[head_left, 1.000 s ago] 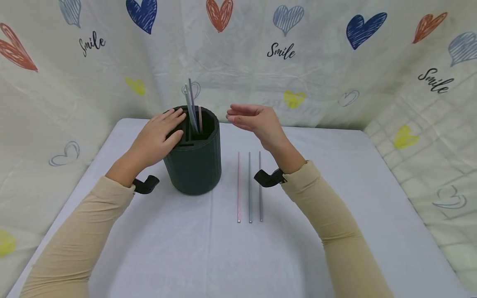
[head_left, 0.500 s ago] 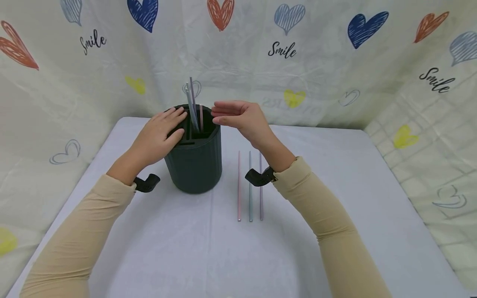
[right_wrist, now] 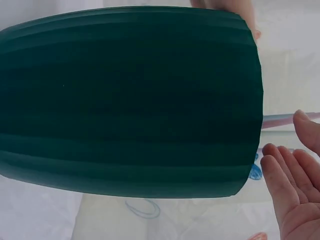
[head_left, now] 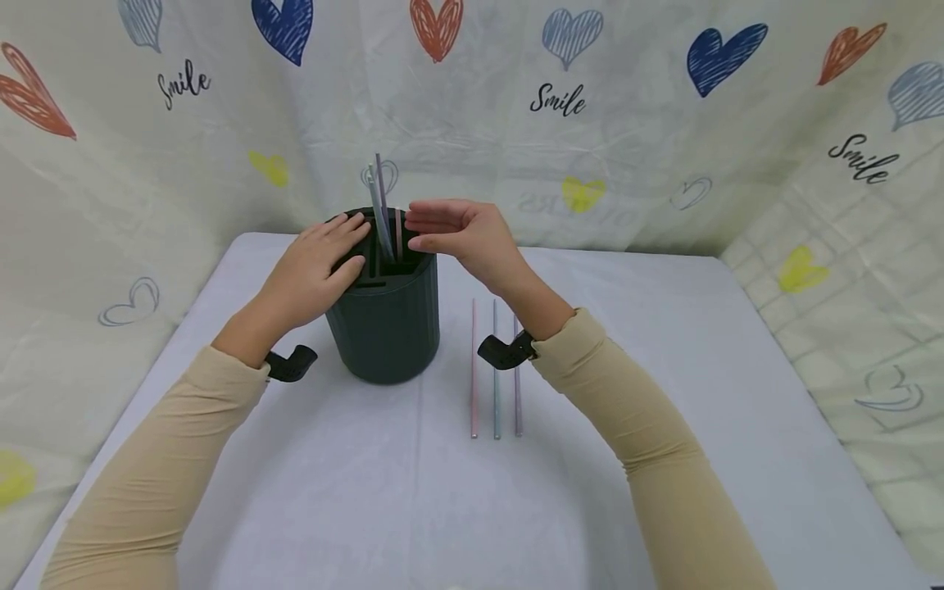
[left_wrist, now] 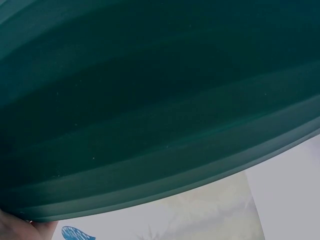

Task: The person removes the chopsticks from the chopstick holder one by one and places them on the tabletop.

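A dark green ribbed container (head_left: 383,336), divided inside into compartments, stands upright on the table. My left hand (head_left: 313,262) rests over the left part of its top, fingers spread on the rim. My right hand (head_left: 468,238) is at the right edge of the opening, fingers extended and thumb apart, holding nothing. Several thin metallic-looking sticks (head_left: 379,205) lean in the right compartment, just left of the right fingertips. In the right wrist view the open right hand (right_wrist: 295,185) is beside the sticks (right_wrist: 280,120). The container's wall (left_wrist: 150,100) fills most of the left wrist view.
Right of the container, a pink stick (head_left: 474,369), a blue-green stick (head_left: 496,401) and a purple stick (head_left: 518,418) lie parallel on the white tablecloth (head_left: 354,508). Behind the table hangs a pale curtain (head_left: 472,115) printed with hearts.
My right hand has moved left, from beyond the container to the right edge of its opening. The left hand, the container and the sticks stay as they were.
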The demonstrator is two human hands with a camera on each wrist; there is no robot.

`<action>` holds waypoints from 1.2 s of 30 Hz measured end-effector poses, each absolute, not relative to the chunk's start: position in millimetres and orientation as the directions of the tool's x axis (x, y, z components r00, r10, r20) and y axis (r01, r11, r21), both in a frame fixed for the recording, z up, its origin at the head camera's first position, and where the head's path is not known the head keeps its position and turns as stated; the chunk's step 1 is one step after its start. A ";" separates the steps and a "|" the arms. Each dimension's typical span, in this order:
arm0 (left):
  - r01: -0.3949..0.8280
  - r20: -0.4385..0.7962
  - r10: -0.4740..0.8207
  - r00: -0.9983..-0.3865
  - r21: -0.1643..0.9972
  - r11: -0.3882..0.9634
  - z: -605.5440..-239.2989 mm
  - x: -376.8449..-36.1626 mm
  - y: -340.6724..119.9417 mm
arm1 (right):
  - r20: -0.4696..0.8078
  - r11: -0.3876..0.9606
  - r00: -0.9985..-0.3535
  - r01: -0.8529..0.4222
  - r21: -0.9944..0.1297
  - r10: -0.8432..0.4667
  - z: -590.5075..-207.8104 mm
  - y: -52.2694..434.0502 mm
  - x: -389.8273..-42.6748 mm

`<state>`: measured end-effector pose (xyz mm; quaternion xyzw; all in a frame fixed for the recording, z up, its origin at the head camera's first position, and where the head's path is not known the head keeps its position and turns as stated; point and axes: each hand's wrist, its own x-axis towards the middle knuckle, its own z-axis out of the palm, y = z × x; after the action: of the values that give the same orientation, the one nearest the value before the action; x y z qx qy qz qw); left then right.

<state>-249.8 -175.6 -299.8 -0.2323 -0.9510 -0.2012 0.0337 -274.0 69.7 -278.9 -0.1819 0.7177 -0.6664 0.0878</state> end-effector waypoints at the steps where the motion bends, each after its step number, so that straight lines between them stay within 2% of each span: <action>1: 0.454 0.156 0.427 -0.890 0.369 0.811 -299.9 -249.8 -175.7 | 0.122 0.057 -0.920 -0.154 -0.986 -0.374 -279.4 68.7 -274.4; 10: 0.452 0.157 0.425 -0.891 0.378 0.808 -300.7 -249.3 -176.7 | 0.170 0.125 -0.917 -0.229 -0.965 -0.361 -282.6 58.5 -276.3; 24: 0.455 0.160 0.427 -0.890 0.379 0.806 -301.0 -249.9 -176.7 | 0.179 0.230 -0.934 -0.256 -0.939 -0.310 -283.1 49.2 -277.3; 32: 0.460 0.165 0.431 -0.887 0.378 0.803 -301.1 -250.8 -175.2 | 0.162 0.211 -0.940 -0.231 -0.950 -0.299 -283.0 47.4 -277.8; 36: 0.459 0.166 0.429 -0.888 0.372 0.807 -301.5 -250.0 -176.6 | 0.200 0.208 -0.939 -0.263 -0.942 -0.281 -276.9 47.3 -276.9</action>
<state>-250.0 -176.6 -301.5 -0.2337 -0.9498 -0.2048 0.0370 -276.9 47.3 -276.9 -0.1749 0.7771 -0.6046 0.0073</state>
